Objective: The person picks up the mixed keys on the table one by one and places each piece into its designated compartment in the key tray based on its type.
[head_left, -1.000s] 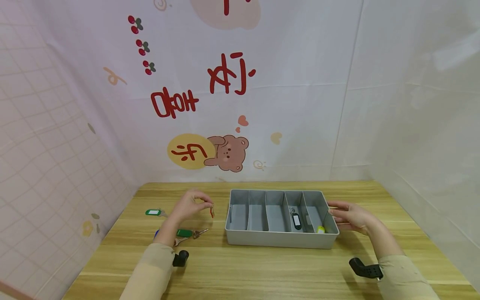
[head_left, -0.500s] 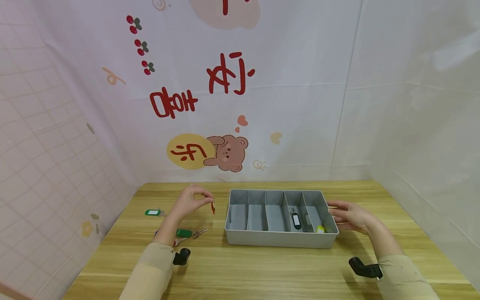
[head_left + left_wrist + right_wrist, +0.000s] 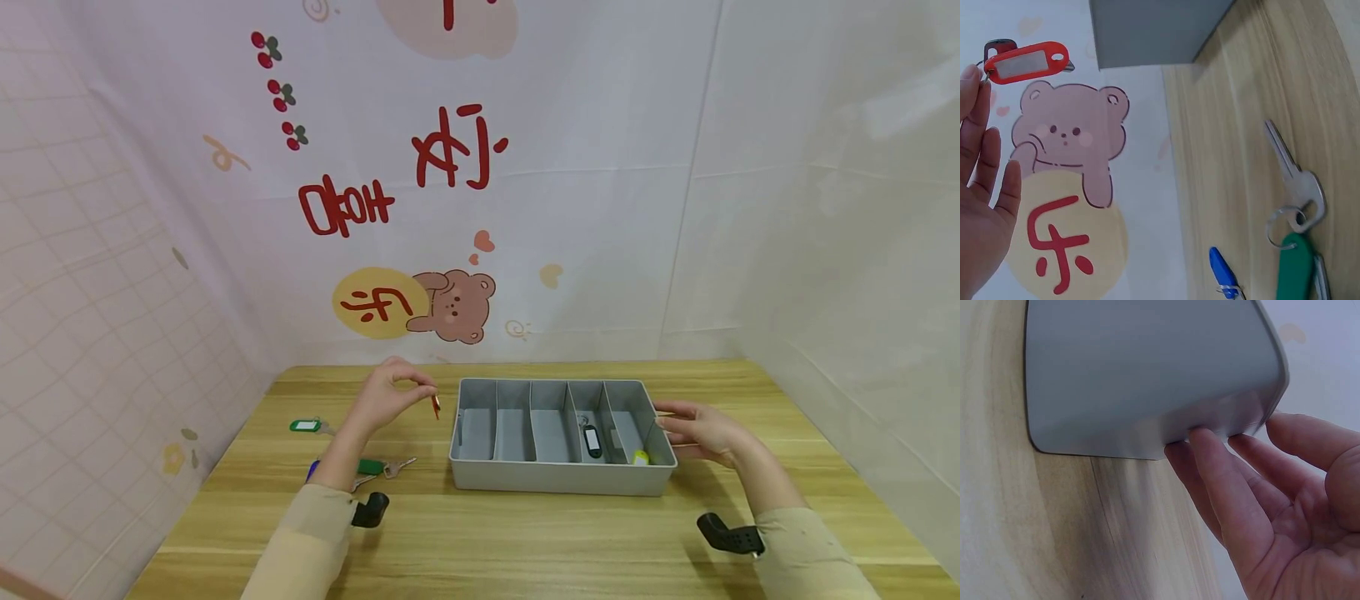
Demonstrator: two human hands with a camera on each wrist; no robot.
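My left hand point(image 3: 386, 398) pinches the ring of a red key tag point(image 3: 1054, 51) between thumb and index finger, just left of the grey divided box point(image 3: 562, 477). A key with a dark and red head hangs behind the tag, mostly hidden by it. At the box's right end, fingertips of my right hand point(image 3: 703, 433) touch the outer wall, with the thumb by the rim in the right wrist view. A black key tag point(image 3: 592, 442) lies in the second compartment from the right. The rightmost compartment holds a yellow piece point(image 3: 641, 457).
A green key tag point(image 3: 305, 425) with its key lies at the table's far left. Another green tag point(image 3: 1295, 265) with a key and a blue tag point(image 3: 1224, 269) lie near the left forearm, partly hidden in the head view. Printed cloth point(image 3: 585, 200) hangs behind the table.
My left hand has moved up and to the right with the red key tag, closer to the box. The right hand and box have stayed in place.
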